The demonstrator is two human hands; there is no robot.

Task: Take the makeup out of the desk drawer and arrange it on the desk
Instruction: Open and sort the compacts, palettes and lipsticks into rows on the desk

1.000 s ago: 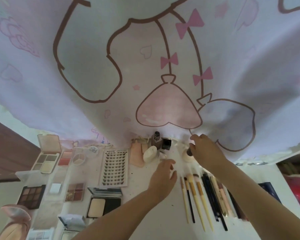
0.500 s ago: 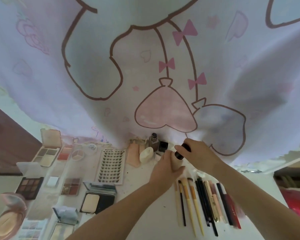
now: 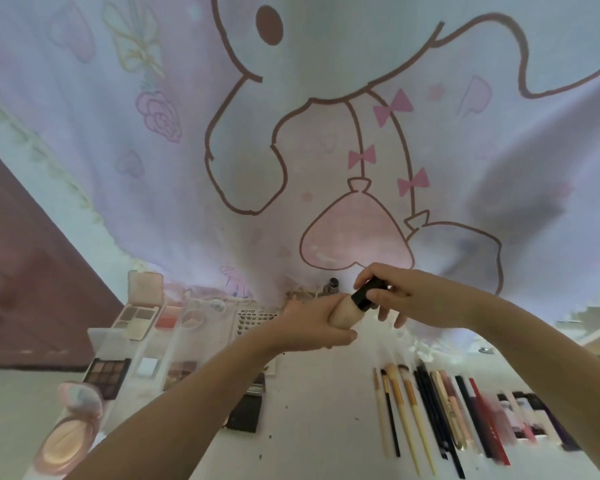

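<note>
The right hand (image 3: 409,299) pinches the black cap (image 3: 364,296) of a beige bottle (image 3: 345,311) between thumb and forefinger, its other fingers loosely spread below. The left hand (image 3: 312,323) curls around the bottle's body, holding it tilted above the desk (image 3: 319,410), right of centre. Near right, brushes (image 3: 400,410) and pencils (image 3: 437,417) lie side by side. To the left lie open palettes (image 3: 106,375), a lash tray (image 3: 255,318) and a round compact (image 3: 66,441). A cartoon-print curtain (image 3: 291,133) hangs at the far edge.
</note>
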